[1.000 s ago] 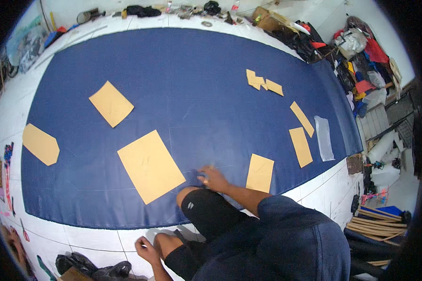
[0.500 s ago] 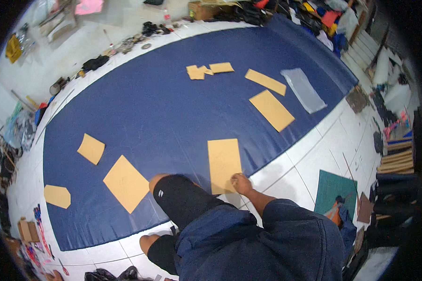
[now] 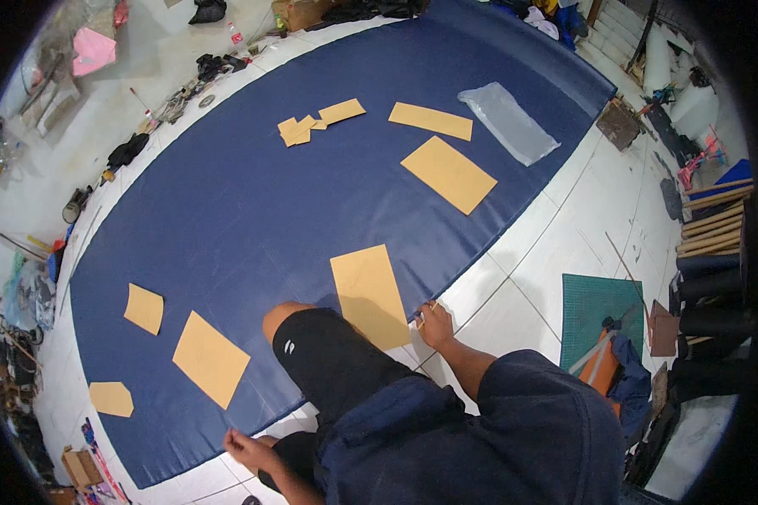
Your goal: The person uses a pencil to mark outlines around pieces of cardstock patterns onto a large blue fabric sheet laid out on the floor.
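Note:
A large navy fabric sheet (image 3: 253,210) lies spread on the white tiled floor, with several tan paper pieces on it. I kneel at its near edge, one knee in black shorts on the cloth. My right hand (image 3: 434,324) rests at the fabric's edge, just right of a tan rectangle (image 3: 369,295). Its fingers are pinched on a small pale thing, too small to identify. My left hand (image 3: 246,448) hangs low by the near edge of the sheet, fingers curled, nothing visible in it. Nearest to it is a tan rectangle (image 3: 210,359).
More tan pieces lie at far centre (image 3: 449,173), (image 3: 430,120) and far left (image 3: 144,308). A clear plastic bag (image 3: 508,123) sits on the far right of the sheet. A green cutting mat (image 3: 600,309) and orange item lie on the tiles at right; clutter lines the room's edges.
The view has swung, so the sheet now runs diagonally. My right hand has shifted from the cloth beside the tan rectangle to the sheet's edge at its right. My left hand stays low by my knee.

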Action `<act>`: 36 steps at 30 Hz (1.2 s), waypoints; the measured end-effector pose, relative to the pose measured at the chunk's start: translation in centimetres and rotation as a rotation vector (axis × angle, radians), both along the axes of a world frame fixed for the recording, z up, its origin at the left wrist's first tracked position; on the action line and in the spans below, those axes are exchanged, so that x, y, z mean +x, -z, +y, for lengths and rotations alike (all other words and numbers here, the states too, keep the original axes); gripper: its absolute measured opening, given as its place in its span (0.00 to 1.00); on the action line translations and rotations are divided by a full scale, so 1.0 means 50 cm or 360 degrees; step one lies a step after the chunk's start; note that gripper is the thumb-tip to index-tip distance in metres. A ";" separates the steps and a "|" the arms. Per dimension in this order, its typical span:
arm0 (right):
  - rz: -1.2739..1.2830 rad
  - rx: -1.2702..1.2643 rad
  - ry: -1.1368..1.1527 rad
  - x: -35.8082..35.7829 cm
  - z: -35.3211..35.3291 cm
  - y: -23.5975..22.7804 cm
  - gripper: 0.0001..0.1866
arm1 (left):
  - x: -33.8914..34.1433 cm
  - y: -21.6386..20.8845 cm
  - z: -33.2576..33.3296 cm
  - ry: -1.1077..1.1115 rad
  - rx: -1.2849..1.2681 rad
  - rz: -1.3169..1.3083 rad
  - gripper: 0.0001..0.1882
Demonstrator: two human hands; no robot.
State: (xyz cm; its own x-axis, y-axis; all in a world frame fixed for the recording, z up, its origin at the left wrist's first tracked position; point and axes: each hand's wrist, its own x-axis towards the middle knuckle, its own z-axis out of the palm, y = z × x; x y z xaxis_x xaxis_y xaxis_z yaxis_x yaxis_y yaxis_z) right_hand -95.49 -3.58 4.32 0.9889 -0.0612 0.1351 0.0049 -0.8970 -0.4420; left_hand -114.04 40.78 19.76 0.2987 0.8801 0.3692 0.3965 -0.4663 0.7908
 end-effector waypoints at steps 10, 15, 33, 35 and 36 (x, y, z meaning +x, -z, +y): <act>0.0118 0.0272 0.0018 0.036 -0.041 -0.009 0.13 | 0.098 0.138 -0.170 0.0903 -0.0900 0.0233 0.07; 0.0040 0.0402 0.0127 0.129 0.062 -0.033 0.09 | 0.107 0.131 -0.167 0.0921 -0.1177 0.0287 0.07; 0.0241 0.0952 -0.2164 0.075 0.754 -0.494 0.13 | 0.191 0.063 0.375 0.0086 -0.1870 -0.1688 0.06; 0.0317 0.0781 -0.2622 0.005 0.779 -0.425 0.16 | 0.148 0.098 0.421 -0.0031 -0.1996 -0.1962 0.06; 0.0436 0.0775 -0.2782 -0.021 0.773 -0.380 0.18 | 0.137 0.116 0.424 -0.0113 -0.2041 -0.2013 0.05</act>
State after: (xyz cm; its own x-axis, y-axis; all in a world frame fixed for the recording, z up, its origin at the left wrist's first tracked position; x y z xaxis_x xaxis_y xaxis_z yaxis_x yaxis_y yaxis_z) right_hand -96.55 35.08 23.34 -0.0546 0.9626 0.2653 0.5743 0.2477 -0.7803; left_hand -107.17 61.97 13.94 0.3592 0.7683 -0.5298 -0.6799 0.6043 0.4154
